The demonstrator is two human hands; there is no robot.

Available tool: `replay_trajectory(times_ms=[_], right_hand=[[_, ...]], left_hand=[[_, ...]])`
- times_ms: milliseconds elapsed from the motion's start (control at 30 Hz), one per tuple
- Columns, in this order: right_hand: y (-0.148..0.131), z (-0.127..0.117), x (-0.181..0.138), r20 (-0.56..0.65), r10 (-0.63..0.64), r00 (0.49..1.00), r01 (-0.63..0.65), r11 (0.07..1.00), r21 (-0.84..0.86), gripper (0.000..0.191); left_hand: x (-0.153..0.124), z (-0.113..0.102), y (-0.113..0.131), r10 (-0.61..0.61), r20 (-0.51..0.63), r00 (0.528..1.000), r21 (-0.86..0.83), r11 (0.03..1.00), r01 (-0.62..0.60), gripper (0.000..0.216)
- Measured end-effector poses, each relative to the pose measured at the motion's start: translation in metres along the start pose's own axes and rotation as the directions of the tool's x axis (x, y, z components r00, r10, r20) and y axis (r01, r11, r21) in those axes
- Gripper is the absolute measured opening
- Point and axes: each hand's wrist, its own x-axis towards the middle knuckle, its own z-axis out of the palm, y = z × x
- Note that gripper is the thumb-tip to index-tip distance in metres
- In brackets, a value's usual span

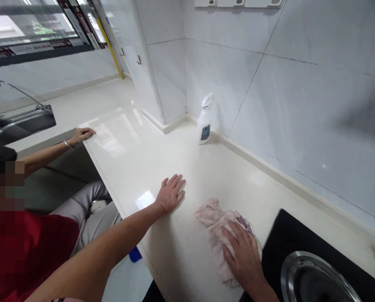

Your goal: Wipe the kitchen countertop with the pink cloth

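Note:
My right hand (242,251) lies flat on a crumpled pink cloth (214,220), pressing it against the white countertop (162,163) near the front edge. My left hand (171,193) rests palm down on the bare counter to the left of the cloth, fingers stretched out and holding nothing. A white spray bottle (204,121) stands upright at the back of the counter, close to the tiled wall corner, well away from both hands.
A black hob (288,239) with a steel pot (316,277) sits right of the cloth. Another person in red sits low at left, a hand (82,135) on the counter edge. A sink with a tap (20,121) lies far left.

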Motion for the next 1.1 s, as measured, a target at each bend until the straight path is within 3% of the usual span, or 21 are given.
replay_trajectory(times_ms=[333, 567, 733, 900, 1100], right_hand=[[0.059, 0.009, 0.030, 0.042, 0.175, 0.984, -0.177, 0.983, 0.049, 0.045], [0.094, 0.009, 0.062, 0.099, 0.369, 0.924, -0.373, 0.928, 0.021, 0.050], [0.088, 0.004, 0.075, 0.133, 0.474, 0.870, -0.473, 0.880, -0.043, 0.053], [0.068, 0.006, 0.069, 0.043, 0.530, 0.847, -0.526, 0.847, -0.077, 0.053], [0.040, 0.006, 0.044, 0.005, 0.476, 0.879, -0.471, 0.872, -0.136, 0.048]], left_hand=[[0.000, 0.000, -0.001, -0.002, 0.005, 1.000, 0.003, 1.000, 0.002, 0.050], [0.001, -0.002, 0.000, 0.003, 0.013, 1.000, -0.003, 1.000, -0.003, 0.051], [0.001, 0.000, 0.000, -0.010, 0.008, 1.000, -0.017, 1.000, 0.010, 0.051], [0.000, 0.000, 0.000, -0.011, 0.009, 1.000, -0.026, 1.000, 0.012, 0.051], [0.001, -0.002, 0.001, -0.010, 0.015, 1.000, -0.021, 1.000, 0.010, 0.051]])
